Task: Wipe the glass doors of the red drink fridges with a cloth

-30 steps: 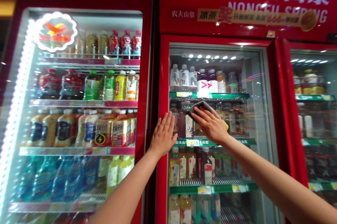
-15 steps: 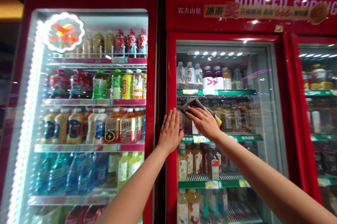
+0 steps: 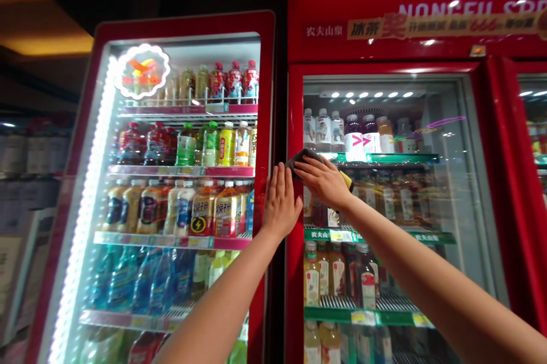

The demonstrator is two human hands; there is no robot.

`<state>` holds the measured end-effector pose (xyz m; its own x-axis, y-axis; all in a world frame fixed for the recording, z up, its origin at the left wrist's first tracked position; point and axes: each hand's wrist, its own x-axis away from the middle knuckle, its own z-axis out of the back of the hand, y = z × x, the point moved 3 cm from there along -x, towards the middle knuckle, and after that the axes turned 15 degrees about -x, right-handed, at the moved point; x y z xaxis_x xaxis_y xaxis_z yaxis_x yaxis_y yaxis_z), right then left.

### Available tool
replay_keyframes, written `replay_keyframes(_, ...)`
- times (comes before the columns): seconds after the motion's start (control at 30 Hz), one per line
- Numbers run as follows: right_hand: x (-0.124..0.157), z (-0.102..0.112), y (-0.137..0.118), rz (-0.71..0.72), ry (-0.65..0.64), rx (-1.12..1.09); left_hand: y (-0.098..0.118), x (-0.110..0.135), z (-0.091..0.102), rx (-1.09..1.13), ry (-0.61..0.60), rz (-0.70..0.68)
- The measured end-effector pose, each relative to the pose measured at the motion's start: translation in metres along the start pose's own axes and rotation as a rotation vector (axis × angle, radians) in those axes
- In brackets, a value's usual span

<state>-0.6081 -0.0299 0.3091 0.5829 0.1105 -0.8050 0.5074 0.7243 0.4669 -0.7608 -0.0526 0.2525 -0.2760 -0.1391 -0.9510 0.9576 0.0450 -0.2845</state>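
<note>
My right hand has slid the dark grey cloth leftward: half a second ago it lay over the glass door, and now its leading edge reaches the red door frame, close by my other fingertips. My left hand has shifted too, from the frame to its outer edge, partly over the dark gap between the coolers. My head has turned, so both coolers sit farther right in my sight.

My left arm stretches up and forward, back of the hand toward me, fingers straight, nearly together and pointing up, thumb out to the right; it grasps nothing. My right arm comes in from the lower right, fingers outstretched and slightly apart, laid flat over the cloth rather than curled round it; a yellow edge shows past my palm.

Behind the glass, purple-capped bottles stand on the top green-edged shelf. To the left, the lit cooler holds rows of drinks.
</note>
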Motion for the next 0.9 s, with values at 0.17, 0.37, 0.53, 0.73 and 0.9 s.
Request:
replay_keyframes(0.17, -0.037, 0.011, 0.018, -0.031, 0.058, 0.054, -0.006, -0.038, -0.008, 0.039, 0.027, -0.023)
replay_keyframes(0.37, -0.043, 0.010, 0.021, -0.075, 0.090, 0.032, -0.007, -0.048, -0.022, 0.087, 0.029, 0.022)
replay_keyframes(0.53, -0.020, 0.002, 0.006, -0.010, 0.032, -0.012, 0.002, -0.012, -0.026, 0.117, 0.002, 0.048)
replay_keyframes(0.73, 0.012, -0.009, -0.014, 0.033, -0.026, -0.055, 0.017, 0.037, -0.023, 0.094, -0.104, 0.055)
replay_keyframes(0.9, 0.042, -0.019, -0.033, 0.035, -0.080, -0.067, 0.027, 0.073, -0.018, 0.135, -0.137, 0.069)
